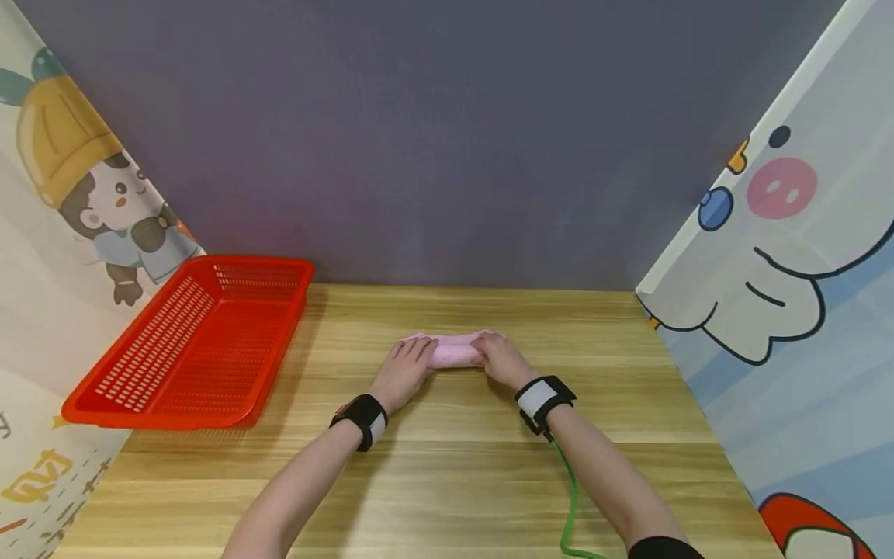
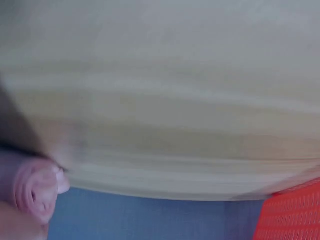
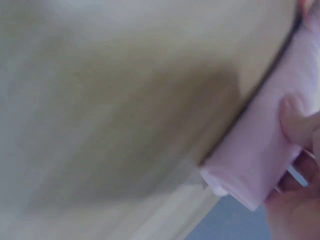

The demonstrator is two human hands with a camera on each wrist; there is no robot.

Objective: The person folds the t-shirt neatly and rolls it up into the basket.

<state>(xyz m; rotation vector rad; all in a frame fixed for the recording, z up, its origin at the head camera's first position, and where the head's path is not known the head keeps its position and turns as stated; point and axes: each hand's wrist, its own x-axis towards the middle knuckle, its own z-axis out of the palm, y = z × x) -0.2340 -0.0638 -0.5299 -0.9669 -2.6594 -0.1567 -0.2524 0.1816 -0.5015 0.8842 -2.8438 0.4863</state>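
A pink cloth (image 1: 454, 354), rolled into a short tube, lies crosswise near the middle of the wooden table. My left hand (image 1: 403, 374) holds its left end, fingers laid over the top; the thumb is hidden in the head view. On the right end, my right hand (image 1: 504, 362) grips the roll. The right wrist view shows that thumb pressed on the pink cloth (image 3: 255, 145), with fingers curled at its other side. Spiral layers show at the end of the cloth roll (image 2: 36, 192) in the left wrist view.
A red perforated plastic basket (image 1: 268, 373) stands at the left of the wooden table (image 1: 433, 481). A grey panel (image 1: 447, 155) rises behind, and cartoon-printed sheets flank both sides. From the right wristband (image 1: 543, 400) a green cable (image 1: 573, 505) runs down.
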